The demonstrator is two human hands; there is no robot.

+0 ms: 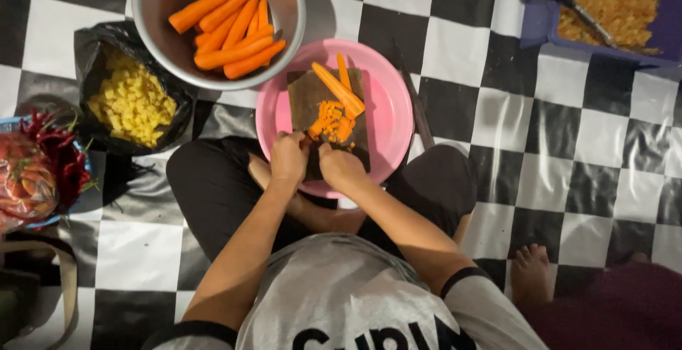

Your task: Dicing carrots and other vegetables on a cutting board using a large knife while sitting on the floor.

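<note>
A person sits cross-legged on a black-and-white checkered mat point(455, 51), with both hands meeting at the near edge of a dark cutting board point(307, 94) that lies in a pink plate point(387, 101). The left hand point(289, 157) is curled, its fingers bent down onto the board's near left corner, touching the cut carrot pieces point(334, 121); what exactly it pinches is hidden under the knuckles. The right hand point(341, 167) is clenched just beside it, thumb side against the left hand; it may grip a knife, but no blade or handle shows clearly, so I cannot tell. The diced pieces lie in a small heap in the middle of the board, just beyond the fingertips. Two long carrot strips point(339, 87) lie on the board past the heap, slanting toward the far edge. Beyond the plate to the left stands a metal bowl point(153, 9) with whole peeled carrots point(231, 27) stacked in it. Left of that, a black bag point(92, 51) holds yellow cubes point(131, 105). At the left edge lie red chillies point(60, 151). At the upper right, a blue tray point(540, 19) holds pale shreds point(614, 2), and a dark utensil point(568, 2) rests across it. A bare foot point(531, 268) of another person shows at the lower right.
</note>
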